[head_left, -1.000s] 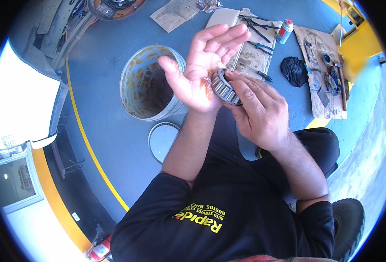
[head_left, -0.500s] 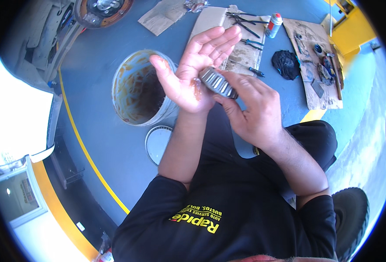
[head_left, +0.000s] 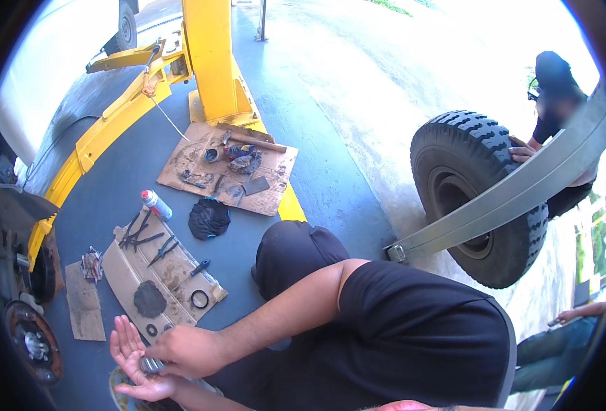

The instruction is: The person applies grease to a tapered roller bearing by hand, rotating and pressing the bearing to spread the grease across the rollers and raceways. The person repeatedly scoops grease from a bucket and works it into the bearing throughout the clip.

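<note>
Currently, head view: left hand (head_left: pixel 136 370) palm-up, fingers extended, gripping nothing; right hand (head_left: pixel 188 348) curled round a silvery ring-shaped metal roller bearing (head_left: pixel 152 365) at that palm, above a pale, smeared round bucket (head_left: pixel 115 382). Advisable, I judge: cup palm firmly, press evenly, rotate gradually.

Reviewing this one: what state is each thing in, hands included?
Left hand: open, palm up
Right hand: closed on roller bearing
Roller bearing: held at left palm
Spray can: upright
Black bundle: crumpled
Blue-handled pliers: lying on cardboard
Black ring: lying flat
Tyre: upright, co-worker's hand on it
Bucket: uncovered, smeared inside, partly hidden
</note>
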Motion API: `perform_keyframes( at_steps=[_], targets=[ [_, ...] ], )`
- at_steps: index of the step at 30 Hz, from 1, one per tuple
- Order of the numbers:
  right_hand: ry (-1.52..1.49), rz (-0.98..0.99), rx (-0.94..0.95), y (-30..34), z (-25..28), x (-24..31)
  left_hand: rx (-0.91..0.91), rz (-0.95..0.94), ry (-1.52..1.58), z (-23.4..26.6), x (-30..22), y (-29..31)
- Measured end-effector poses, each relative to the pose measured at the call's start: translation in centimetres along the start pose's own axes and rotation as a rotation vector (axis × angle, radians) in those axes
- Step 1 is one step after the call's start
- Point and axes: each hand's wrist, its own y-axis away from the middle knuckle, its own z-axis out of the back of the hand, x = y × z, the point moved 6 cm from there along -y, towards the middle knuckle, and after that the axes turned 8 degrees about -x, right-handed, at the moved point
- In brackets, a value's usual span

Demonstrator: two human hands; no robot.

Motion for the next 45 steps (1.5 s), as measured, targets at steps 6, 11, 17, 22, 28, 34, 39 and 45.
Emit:
perform_keyframes(
  at_steps=[6, 11, 17, 22, 28, 34, 39, 45],
  targets=[
    [-0.086, 0.278, 0.225, -0.7, -1.5, 0.1, 0.146, 0.252, 0.329, 1.6, -1.1, 0.7],
    [0.016, -0.329, 0.160, -2.2, 0.3, -0.6, -0.116, -0.048, -0.076, 2.1, -1.6, 0.7],
    [0.009, 0.062, 0.247, -1.8, -2.0, 0.6, -0.256, 0.068, 0.219, 5.0, -1.9, 0.9],
    [-0.534, -0.549, 0.219, -1.3, -2.9, -1.8, -0.258, 0.013, 0.204, 4.2, -2.8, 1.3],
    [-0.041, -0.119, 0.212, -1.1, -2.4, 0.5, -0.363, 0.064, 0.170, 4.9, -1.6, 1.4],
    [0.272, 0.570, 0.166, 0.0, -2.8, 3.0, -0.458, 0.177, 0.194, 6.7, -1.5, 1.8],
    [-0.295, -0.380, 0.172, -1.2, -2.3, -1.7, -0.482, 0.148, 0.138, 5.6, -1.7, 1.5],
    [0.255, 0.431, 0.186, -0.6, -2.5, 2.4, -0.704, 0.163, -0.146, 4.7, -1.9, 0.9]
  ],
)
